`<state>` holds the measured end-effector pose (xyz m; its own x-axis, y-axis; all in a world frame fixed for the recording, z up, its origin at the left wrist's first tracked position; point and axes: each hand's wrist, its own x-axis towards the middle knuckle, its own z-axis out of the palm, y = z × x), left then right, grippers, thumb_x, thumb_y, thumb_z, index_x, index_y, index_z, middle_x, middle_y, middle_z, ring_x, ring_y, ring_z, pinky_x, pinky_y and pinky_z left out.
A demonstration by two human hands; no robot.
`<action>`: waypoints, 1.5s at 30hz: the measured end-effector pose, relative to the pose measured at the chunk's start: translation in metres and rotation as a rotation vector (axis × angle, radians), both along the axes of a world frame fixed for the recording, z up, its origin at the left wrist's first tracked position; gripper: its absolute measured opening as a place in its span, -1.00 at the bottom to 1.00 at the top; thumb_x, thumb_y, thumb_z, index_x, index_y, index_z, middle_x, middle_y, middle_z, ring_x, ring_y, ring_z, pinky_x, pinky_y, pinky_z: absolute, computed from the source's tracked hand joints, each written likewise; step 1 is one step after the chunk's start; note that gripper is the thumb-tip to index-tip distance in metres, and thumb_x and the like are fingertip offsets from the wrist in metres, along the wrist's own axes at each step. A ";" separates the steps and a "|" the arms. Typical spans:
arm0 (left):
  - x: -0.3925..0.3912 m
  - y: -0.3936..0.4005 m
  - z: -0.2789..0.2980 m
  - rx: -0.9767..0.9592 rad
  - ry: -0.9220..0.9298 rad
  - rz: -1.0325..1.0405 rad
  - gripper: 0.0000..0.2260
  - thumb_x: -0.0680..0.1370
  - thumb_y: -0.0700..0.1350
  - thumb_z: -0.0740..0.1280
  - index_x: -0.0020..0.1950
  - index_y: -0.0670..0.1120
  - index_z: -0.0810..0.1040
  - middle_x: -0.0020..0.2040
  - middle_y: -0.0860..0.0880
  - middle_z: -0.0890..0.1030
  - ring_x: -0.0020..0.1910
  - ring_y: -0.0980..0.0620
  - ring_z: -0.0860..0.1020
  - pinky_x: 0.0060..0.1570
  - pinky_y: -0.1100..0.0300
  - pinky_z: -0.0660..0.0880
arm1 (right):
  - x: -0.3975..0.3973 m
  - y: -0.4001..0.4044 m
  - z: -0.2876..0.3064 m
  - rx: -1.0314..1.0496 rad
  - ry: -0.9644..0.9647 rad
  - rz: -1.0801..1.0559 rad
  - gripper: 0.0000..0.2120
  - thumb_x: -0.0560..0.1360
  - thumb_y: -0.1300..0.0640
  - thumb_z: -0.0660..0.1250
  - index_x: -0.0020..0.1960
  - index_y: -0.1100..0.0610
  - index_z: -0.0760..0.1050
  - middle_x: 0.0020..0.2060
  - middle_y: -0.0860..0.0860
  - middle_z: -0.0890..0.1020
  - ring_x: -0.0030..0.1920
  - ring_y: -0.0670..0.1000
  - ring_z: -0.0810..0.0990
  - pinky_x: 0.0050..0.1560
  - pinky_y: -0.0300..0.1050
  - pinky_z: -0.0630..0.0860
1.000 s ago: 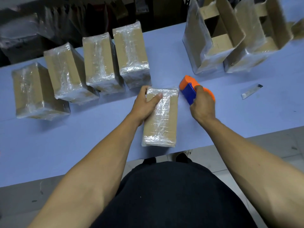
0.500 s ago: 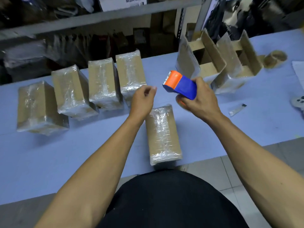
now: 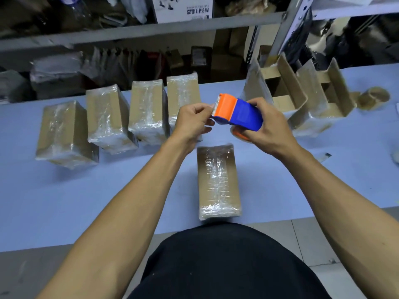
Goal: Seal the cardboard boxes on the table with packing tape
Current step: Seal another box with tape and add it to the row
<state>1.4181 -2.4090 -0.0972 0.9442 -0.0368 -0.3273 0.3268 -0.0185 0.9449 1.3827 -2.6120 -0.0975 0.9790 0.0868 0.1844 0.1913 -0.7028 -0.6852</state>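
Observation:
My right hand (image 3: 266, 128) grips an orange and blue tape dispenser (image 3: 237, 112), held in the air above the table. My left hand (image 3: 192, 121) pinches at the dispenser's orange front end, where the tape edge sits. Below both hands a taped cardboard box (image 3: 218, 180) lies flat on the blue table (image 3: 64, 201), untouched. Several sealed boxes (image 3: 108, 117) stand in a row behind it on the left. Two open boxes (image 3: 287, 91) with raised flaps stand at the back right.
A tape roll (image 3: 374, 100) lies at the far right behind the open boxes. A small scrap (image 3: 323, 156) lies on the table to the right. Metal shelving (image 3: 140, 32) full of goods runs behind the table.
My left hand left the box and rose to the dispenser's front. My right hand lifted the dispenser off the table to chest height. The head tilted up.

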 end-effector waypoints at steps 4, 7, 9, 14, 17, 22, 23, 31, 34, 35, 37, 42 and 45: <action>-0.011 0.005 -0.018 0.122 -0.022 0.046 -0.71 0.62 -0.31 0.25 -0.25 -0.10 0.62 -0.43 -0.01 0.52 -0.48 0.12 0.42 -0.36 0.21 0.41 | 0.003 0.000 -0.008 -0.097 0.021 0.103 -0.52 0.34 -0.04 0.53 0.17 0.04 0.45 -0.06 -0.04 0.55 -0.12 -0.01 0.50 -0.15 -0.12 0.45; -0.020 0.006 -0.030 0.196 -0.049 0.078 -0.74 0.62 -0.29 0.26 -0.24 -0.13 0.59 -0.42 -0.04 0.52 -0.52 0.14 0.41 -0.39 0.23 0.45 | 0.008 0.000 -0.010 -0.190 0.033 0.215 -0.50 0.34 -0.02 0.54 0.20 0.07 0.46 -0.02 0.01 0.58 -0.08 0.03 0.50 -0.10 -0.06 0.46; -0.022 0.010 -0.038 0.200 -0.039 0.170 -0.73 0.62 -0.25 0.30 -0.28 -0.10 0.57 -0.50 0.08 0.48 -0.55 0.18 0.40 -0.45 0.26 0.45 | 0.011 -0.005 -0.012 -0.224 0.045 0.269 -0.51 0.35 -0.03 0.54 0.19 0.05 0.45 -0.04 0.00 0.57 -0.09 0.02 0.49 -0.11 -0.06 0.44; -0.033 0.039 -0.061 0.185 0.055 0.296 -0.78 0.64 -0.18 0.33 -0.21 -0.09 0.57 -0.43 0.05 0.42 -0.55 0.18 0.36 -0.46 0.28 0.48 | 0.015 -0.041 -0.022 -0.272 0.105 0.262 -0.56 0.34 -0.04 0.53 0.11 -0.01 0.43 -0.10 -0.10 0.52 -0.13 0.00 0.48 -0.19 -0.11 0.38; -0.042 0.039 -0.080 0.200 0.144 0.299 -0.78 0.65 -0.16 0.32 -0.20 -0.09 0.56 -0.36 0.00 0.44 -0.55 0.16 0.35 -0.45 0.28 0.50 | 0.011 -0.042 -0.034 -0.262 0.159 0.279 -0.58 0.33 -0.04 0.52 0.10 0.00 0.44 -0.12 -0.08 0.55 -0.15 0.01 0.50 -0.20 -0.07 0.44; -0.055 0.030 -0.106 0.229 0.250 0.320 -0.80 0.65 -0.13 0.33 -0.18 -0.07 0.59 -0.23 -0.01 0.55 -0.39 0.10 0.44 -0.38 0.24 0.50 | 0.002 -0.040 -0.052 -0.246 0.218 0.257 -0.60 0.33 -0.04 0.50 0.08 -0.02 0.44 -0.14 -0.06 0.56 -0.17 0.01 0.49 -0.20 -0.05 0.47; -0.058 0.024 -0.109 0.198 0.268 0.333 -0.79 0.64 -0.13 0.34 -0.18 -0.09 0.60 -0.24 -0.02 0.56 -0.42 0.11 0.46 -0.38 0.22 0.49 | 0.001 -0.040 -0.054 -0.238 0.221 0.250 -0.60 0.32 -0.04 0.50 0.08 -0.01 0.44 -0.14 -0.06 0.56 -0.17 0.01 0.49 -0.20 -0.06 0.46; -0.048 0.006 -0.109 -0.053 0.643 0.461 -0.75 0.51 -0.01 0.52 -0.02 -0.16 0.59 -0.16 -0.12 0.65 -0.25 -0.06 0.58 -0.42 0.19 0.54 | -0.004 -0.038 -0.060 -0.183 0.225 0.214 -0.61 0.34 0.00 0.50 0.07 0.01 0.41 -0.15 -0.02 0.56 -0.21 0.03 0.49 -0.24 -0.08 0.45; -0.053 0.011 -0.111 0.091 0.592 0.455 -0.75 0.61 -0.03 0.40 0.13 -0.22 0.58 0.05 -0.22 0.63 -0.17 -0.13 0.52 -0.34 0.16 0.45 | -0.009 -0.032 -0.063 -0.164 0.241 0.224 -0.61 0.35 -0.01 0.50 0.08 0.01 0.41 -0.15 -0.02 0.56 -0.21 0.03 0.50 -0.23 -0.07 0.46; -0.054 0.009 -0.110 0.118 0.538 0.470 -0.74 0.65 0.03 0.31 -0.05 -0.15 0.55 -0.03 -0.19 0.59 -0.20 -0.10 0.49 -0.26 0.15 0.43 | -0.010 -0.033 -0.064 -0.160 0.238 0.217 -0.61 0.36 -0.01 0.49 0.09 0.02 0.42 -0.14 -0.01 0.56 -0.20 0.03 0.51 -0.22 -0.08 0.46; -0.054 0.001 -0.102 0.140 0.429 0.402 -0.59 0.63 0.25 0.20 -0.19 -0.05 0.46 -0.12 -0.06 0.56 -0.17 -0.07 0.50 -0.09 0.07 0.43 | -0.012 -0.036 -0.066 -0.153 0.233 0.201 -0.60 0.36 -0.01 0.50 0.10 0.02 0.42 -0.13 -0.01 0.56 -0.19 0.04 0.51 -0.22 -0.09 0.46; -0.058 -0.017 -0.095 0.412 0.244 0.049 -0.40 0.52 0.41 0.21 0.22 -0.06 0.61 0.18 -0.06 0.66 0.16 -0.07 0.61 0.23 -0.03 0.52 | -0.013 -0.044 -0.064 -0.147 0.245 0.209 -0.59 0.36 -0.02 0.50 0.11 0.01 0.43 -0.11 -0.02 0.57 -0.17 0.03 0.51 -0.24 -0.13 0.42; -0.059 -0.013 -0.102 0.424 0.230 0.065 -0.47 0.59 0.31 0.23 0.18 -0.13 0.61 0.15 -0.12 0.67 0.15 -0.13 0.62 0.25 -0.08 0.53 | -0.009 -0.052 -0.059 -0.151 0.253 0.243 -0.56 0.36 -0.07 0.51 0.16 -0.02 0.44 -0.08 -0.07 0.55 -0.14 -0.02 0.49 -0.21 -0.20 0.39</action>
